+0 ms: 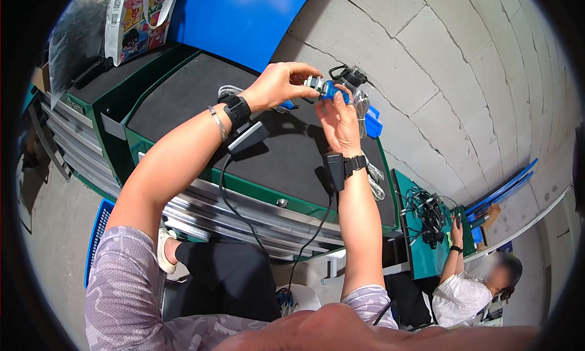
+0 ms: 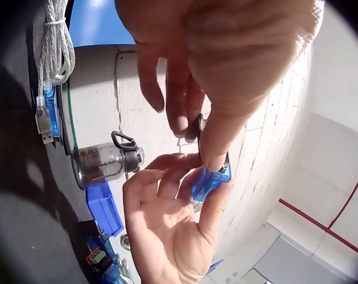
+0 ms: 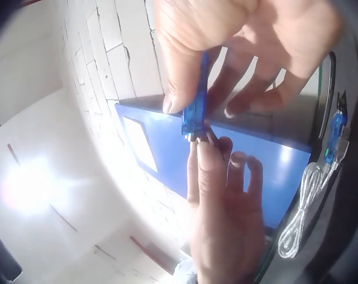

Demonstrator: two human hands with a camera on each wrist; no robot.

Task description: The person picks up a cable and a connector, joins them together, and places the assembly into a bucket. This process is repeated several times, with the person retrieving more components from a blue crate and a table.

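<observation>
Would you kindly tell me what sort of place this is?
Probably a workshop or assembly room: a green tool cabinet with metal drawers, coiled cables on its top, and a bare block wall behind. The left hand and right hand pinch a blue connector.

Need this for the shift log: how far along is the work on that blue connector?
Done: nothing is plainly finished; a coiled cable lies on the black cabinet top, its state unclear. In hand: the right hand pinches the blue connector while the left hand holds a small metal part at its end. Left: I cannot tell whether the pieces are fully joined, so seating them probably remains.
</observation>
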